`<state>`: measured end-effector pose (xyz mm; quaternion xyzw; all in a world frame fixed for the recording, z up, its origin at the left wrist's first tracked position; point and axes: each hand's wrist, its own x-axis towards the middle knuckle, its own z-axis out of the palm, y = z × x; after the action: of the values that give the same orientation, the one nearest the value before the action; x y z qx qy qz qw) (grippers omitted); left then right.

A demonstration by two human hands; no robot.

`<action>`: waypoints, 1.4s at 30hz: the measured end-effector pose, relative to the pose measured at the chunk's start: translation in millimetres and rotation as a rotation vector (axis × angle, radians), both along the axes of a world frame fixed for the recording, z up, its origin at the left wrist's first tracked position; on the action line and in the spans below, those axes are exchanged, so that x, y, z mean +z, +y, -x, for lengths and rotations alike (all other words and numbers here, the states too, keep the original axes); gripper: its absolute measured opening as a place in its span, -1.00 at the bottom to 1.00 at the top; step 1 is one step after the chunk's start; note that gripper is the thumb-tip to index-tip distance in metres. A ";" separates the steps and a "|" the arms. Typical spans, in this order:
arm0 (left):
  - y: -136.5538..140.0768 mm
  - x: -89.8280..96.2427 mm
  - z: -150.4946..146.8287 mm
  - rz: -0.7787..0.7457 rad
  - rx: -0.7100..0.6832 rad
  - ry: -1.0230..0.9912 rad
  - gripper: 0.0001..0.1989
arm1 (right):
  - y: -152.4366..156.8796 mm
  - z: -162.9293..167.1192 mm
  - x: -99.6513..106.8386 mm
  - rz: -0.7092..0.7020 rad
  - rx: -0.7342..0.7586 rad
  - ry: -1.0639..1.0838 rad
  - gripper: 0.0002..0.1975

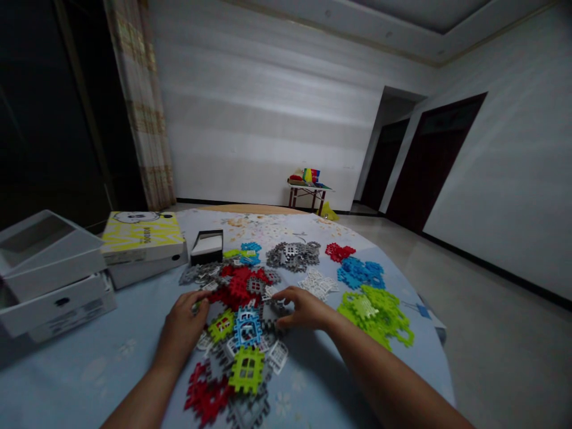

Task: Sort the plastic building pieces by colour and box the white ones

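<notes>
A mixed pile of flat interlocking plastic building pieces lies in front of me, with red pieces [241, 283], a blue window piece [248, 328] and a green window piece [247, 369] among grey and white ones. My left hand [183, 325] rests at the pile's left edge, its fingers curled. A bit of a green building piece [195, 307] shows between its thumb and fingers; the rest is hidden. On the pile's right side, my right hand [306, 308] reaches in with thumb and index finger apart, close to grey and white pieces. Nothing shows between those fingers.
Sorted heaps stand to the right: green pieces [379, 316], blue pieces [360, 273], red pieces [339, 252], white pieces [318, 283] and grey pieces [292, 255]. At left are white boxes [58, 301], a yellow-patterned box [143, 238] and a small black box [207, 245]. The tablecloth [134, 375] covers a rounded table.
</notes>
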<state>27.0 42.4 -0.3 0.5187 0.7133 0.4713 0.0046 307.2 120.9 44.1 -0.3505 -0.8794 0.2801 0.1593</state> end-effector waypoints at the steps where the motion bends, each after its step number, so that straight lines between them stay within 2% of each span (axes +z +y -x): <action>1: -0.2 0.5 -0.3 0.006 -0.003 -0.003 -0.65 | 0.7 -1.3 1.5 0.005 0.001 -0.017 -0.44; 6: -0.5 0.7 -1.0 0.017 0.002 -0.014 -0.64 | 13.8 -5.3 8.6 0.080 -0.005 0.027 -0.50; 10: 0.3 -0.5 -0.5 0.016 0.000 -0.032 -0.63 | 45.3 -5.0 14.2 0.159 -0.112 0.058 -0.48; 12: 0.8 -1.0 0.2 0.020 0.001 -0.040 -0.63 | 65.2 -1.9 19.1 0.119 -0.193 0.069 -0.51; 16: 1.1 -1.1 1.2 0.008 0.009 -0.033 -0.65 | 100.8 8.0 29.0 -0.060 -0.445 0.259 -0.68; 19: 0.1 0.0 0.8 0.009 0.010 -0.020 -0.66 | 113.6 14.2 27.2 -0.096 -0.491 0.294 -0.72; 22: -0.8 1.3 -0.2 0.018 0.007 -0.019 -0.66 | 109.0 19.2 14.7 -0.080 -0.464 0.261 -0.68; 27: 0.6 -0.3 -0.6 0.009 0.006 -0.031 -0.65 | 78.2 26.4 -11.0 -0.042 -0.329 0.160 -0.72; 30: 2.0 -2.6 0.3 0.003 0.005 -0.037 -0.66 | 61.6 30.3 -20.1 -0.022 -0.259 0.082 -0.67; 34: 2.0 -3.2 1.0 0.021 -0.004 -0.044 -0.64 | 48.7 36.1 -24.3 -0.009 -0.231 -0.018 -0.55; 42: 0.1 0.2 3.8 0.068 0.025 -0.030 -0.61 | 31.2 34.5 -20.7 -0.060 -0.274 0.036 -0.60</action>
<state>23.2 42.5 -0.1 0.5021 0.7352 0.4546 0.0272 272.7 152.1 23.4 -0.4571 -0.8284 0.2354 0.2223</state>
